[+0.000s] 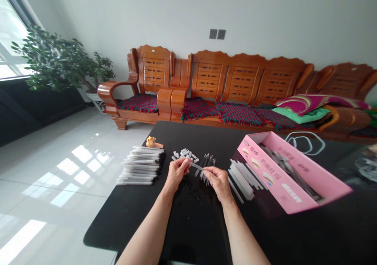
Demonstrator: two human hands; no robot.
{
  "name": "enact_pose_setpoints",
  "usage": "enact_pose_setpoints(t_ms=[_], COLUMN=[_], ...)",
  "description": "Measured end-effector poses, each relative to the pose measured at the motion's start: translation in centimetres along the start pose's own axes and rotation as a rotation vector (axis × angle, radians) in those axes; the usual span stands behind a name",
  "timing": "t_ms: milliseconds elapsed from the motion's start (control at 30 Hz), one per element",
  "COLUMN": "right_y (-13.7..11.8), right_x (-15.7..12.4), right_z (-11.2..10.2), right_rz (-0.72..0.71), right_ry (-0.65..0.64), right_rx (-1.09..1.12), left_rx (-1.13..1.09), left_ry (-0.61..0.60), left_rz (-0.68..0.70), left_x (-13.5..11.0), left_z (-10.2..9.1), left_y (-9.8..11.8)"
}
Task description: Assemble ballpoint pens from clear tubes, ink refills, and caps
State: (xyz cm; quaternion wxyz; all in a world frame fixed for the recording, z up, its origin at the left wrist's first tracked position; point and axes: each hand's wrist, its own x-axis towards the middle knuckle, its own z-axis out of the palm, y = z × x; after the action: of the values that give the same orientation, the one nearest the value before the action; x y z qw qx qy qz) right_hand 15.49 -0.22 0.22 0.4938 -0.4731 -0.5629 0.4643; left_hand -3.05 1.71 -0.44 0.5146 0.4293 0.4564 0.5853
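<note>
Between my two hands is a slim whitish pen barrel, pinched at its left end by my left hand (pixel 177 172) and at its right end by my right hand (pixel 218 181). Just behind it lie several pen refills (pixel 208 161) with clear and dark parts, and a small heap of short white pieces (pixel 185 154). Tiny black plugs (pixel 194 191) are scattered on the table below my hands. To the left, a stack of white pens with black ends (pixel 141 166) lies in rows. Plain white tubes (pixel 242 180) are fanned out beside my right hand.
A pink box (pixel 273 178) with dark grey sticks in it stands on the black table (pixel 194 233) at the right. Behind it is a white cable loop (pixel 306 143). A small yellow figurine (pixel 151 141) sits at the far left edge. A wooden sofa (pixel 229 80) stands beyond.
</note>
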Motion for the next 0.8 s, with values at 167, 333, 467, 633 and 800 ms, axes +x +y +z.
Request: enact_pose_setpoints(t_ms=[167, 333, 467, 633, 800], right_y=[-0.2, 0.7, 0.6, 0.5, 0.4], right_x=[-0.1, 0.1, 0.0, -0.1, -0.3], right_z=[0.0, -0.4, -1.0, -1.5, -0.5], right_rz=[0.076, 0.230, 0.269, 0.343, 0.280], right_ry=[-0.067, -0.128, -0.182, -0.215, -0.140], right_rx=[0.123, 0.339, 0.400, 0.463, 0.423], left_rx=[0.009, 0.045, 0.207, 0.313, 0.159], left_ry=[-0.010, -0.086, -0.132, -0.122, -0.096], left_rz=[0.062, 0.134, 0.234, 0.293, 0.204], left_x=[-0.2, -0.6, -1.0, -1.5, -1.0], left_z=[0.3, 0.5, 0.5, 0.6, 0.6], left_y=[0.1, 0.7, 1.5, 1.9, 1.1])
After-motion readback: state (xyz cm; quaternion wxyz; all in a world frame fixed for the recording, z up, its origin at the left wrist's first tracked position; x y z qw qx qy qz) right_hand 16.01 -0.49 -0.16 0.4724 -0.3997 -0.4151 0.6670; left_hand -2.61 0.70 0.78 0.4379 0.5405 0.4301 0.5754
